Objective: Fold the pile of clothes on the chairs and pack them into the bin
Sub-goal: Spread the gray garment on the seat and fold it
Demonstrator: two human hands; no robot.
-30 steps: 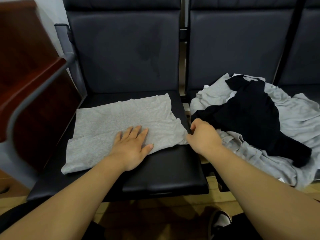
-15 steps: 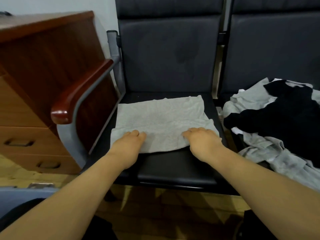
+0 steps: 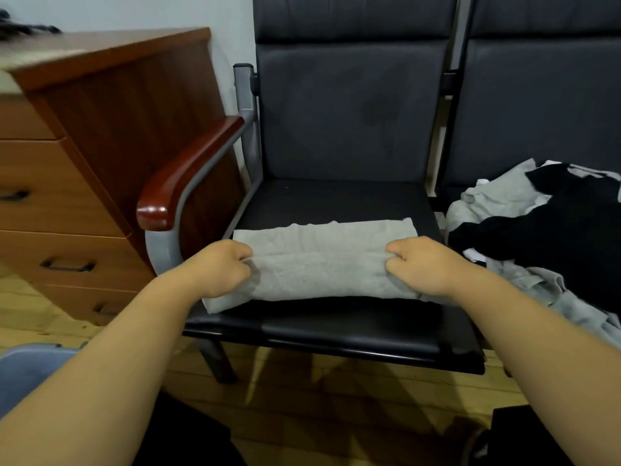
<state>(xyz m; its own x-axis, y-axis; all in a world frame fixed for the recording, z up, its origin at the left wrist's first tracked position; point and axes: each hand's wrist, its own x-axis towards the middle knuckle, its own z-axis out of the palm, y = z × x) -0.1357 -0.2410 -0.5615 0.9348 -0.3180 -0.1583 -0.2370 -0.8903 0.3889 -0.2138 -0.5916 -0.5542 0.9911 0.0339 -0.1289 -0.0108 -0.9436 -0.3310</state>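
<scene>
The left hand [image 3: 218, 267] and right hand [image 3: 424, 264] are pinching the grey garment [image 3: 319, 264] ends in curled fingers, likely needing matched travel to fold squarely.

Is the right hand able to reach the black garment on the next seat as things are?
Likely yes: the black garment lies close beside the right hand, nothing between them. But that hand's grip is on the grey cloth, so it must release first.
</scene>
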